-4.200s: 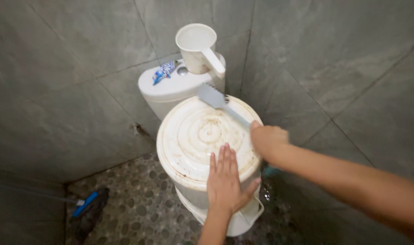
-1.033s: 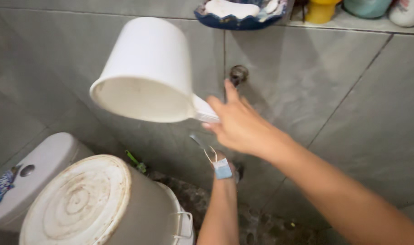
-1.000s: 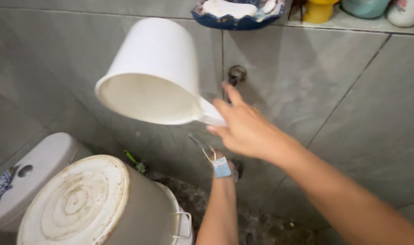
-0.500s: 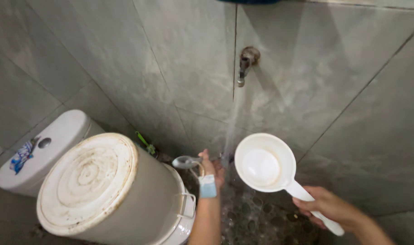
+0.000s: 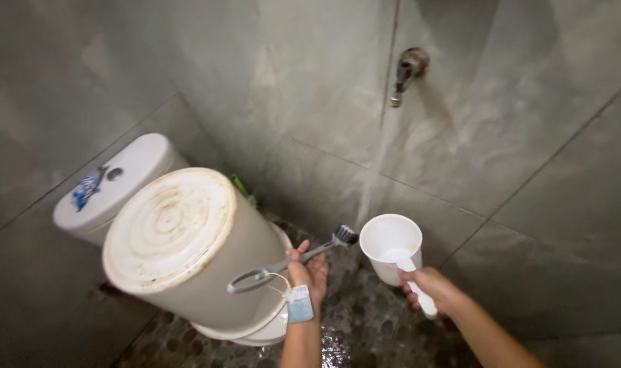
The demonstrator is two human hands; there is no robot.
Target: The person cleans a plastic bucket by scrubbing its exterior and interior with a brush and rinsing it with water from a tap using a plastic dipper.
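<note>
My left hand (image 5: 309, 271) grips a grey long-handled brush (image 5: 293, 259), its bristle head up near the falling water and its loop end over the bucket's side. A small tag hangs at that wrist. My right hand (image 5: 429, 289) holds the handle of a white water dipper (image 5: 391, 244), upright under the stream running from the wall tap (image 5: 407, 70). An upturned, stained white bucket (image 5: 181, 242) sits on the toilet bowl to the left of both hands.
The white toilet tank (image 5: 116, 190) with a blue wrapper on top stands at left against grey wall tiles. A green item pokes out behind the bucket. The wet pebble floor (image 5: 365, 327) lies below my hands.
The view has tilted. My right hand has drawn the dipper closer under the stream and turned it upright. My left hand has raised the brush so its head points up right.
</note>
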